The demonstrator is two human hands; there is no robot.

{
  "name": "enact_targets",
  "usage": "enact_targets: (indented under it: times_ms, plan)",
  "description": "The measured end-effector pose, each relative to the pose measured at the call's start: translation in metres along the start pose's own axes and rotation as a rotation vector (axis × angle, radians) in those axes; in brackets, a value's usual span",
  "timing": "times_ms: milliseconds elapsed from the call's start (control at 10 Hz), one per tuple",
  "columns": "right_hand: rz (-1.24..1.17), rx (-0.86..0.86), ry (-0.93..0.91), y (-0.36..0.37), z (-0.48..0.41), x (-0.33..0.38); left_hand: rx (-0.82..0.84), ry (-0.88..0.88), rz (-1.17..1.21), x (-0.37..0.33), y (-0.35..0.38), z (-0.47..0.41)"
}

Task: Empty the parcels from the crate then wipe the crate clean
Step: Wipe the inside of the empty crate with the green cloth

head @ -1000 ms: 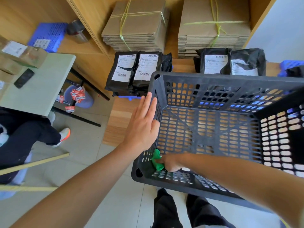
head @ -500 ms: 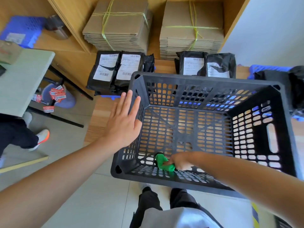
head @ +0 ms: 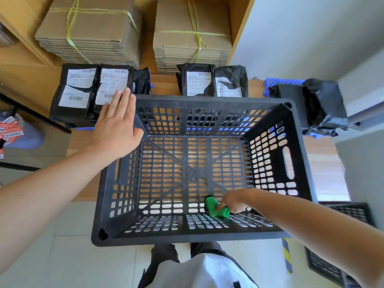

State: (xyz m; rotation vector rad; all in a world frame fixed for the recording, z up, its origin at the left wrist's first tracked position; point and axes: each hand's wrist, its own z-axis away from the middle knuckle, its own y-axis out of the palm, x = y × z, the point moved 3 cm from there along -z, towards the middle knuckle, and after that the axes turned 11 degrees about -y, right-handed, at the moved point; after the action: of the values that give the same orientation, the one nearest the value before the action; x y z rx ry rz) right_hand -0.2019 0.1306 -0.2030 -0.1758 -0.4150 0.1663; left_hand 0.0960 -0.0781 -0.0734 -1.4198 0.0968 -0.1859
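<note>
Now, nearest us, our right hand (head: 232,202) has its fingers curled round the bunched green cloth (head: 216,209) and presses it to the floor of the black plastic crate (head: 197,239), where the floor meets the near wall. A second ago that cloth was tucked into the near-left corner. It has since slid rightward along the near edge and now sits a little right of the middle, so we judge the wiping stroke is well under way along this side.

The crate holds nothing but the hand and cloth, so the emptying part looks finished. Most of the slotted floor and the far and right walls lie beyond the cloth's path, and we would guess they are yet to be wiped.

Further out, our left hand (head: 116,129) is flat, fingers straight and together, with its palm against the outside of the crate's far-left corner. It holds nothing and has kept that bracing place throughout.

Beyond the crate the black labelled parcels (head: 79,92) stand in a row on the wooden ledge (head: 164,84), with a second pair (head: 207,82) to their right. Behind them sit tied bundles of flat cardboard (head: 89,30).
</note>
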Motion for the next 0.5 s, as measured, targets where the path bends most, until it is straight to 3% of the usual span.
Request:
enact_targets:
  times_ms: [300,500]
  plan:
    - [0.003,0.072,0.362,0.014,0.048,-0.044,-0.042,0.009,0.017,0.002,0.002,0.000]
    - [-0.026,-0.012,0.345,0.014,0.062,-0.033,-0.050,0.021,0.023,0.005,0.006,-0.002]
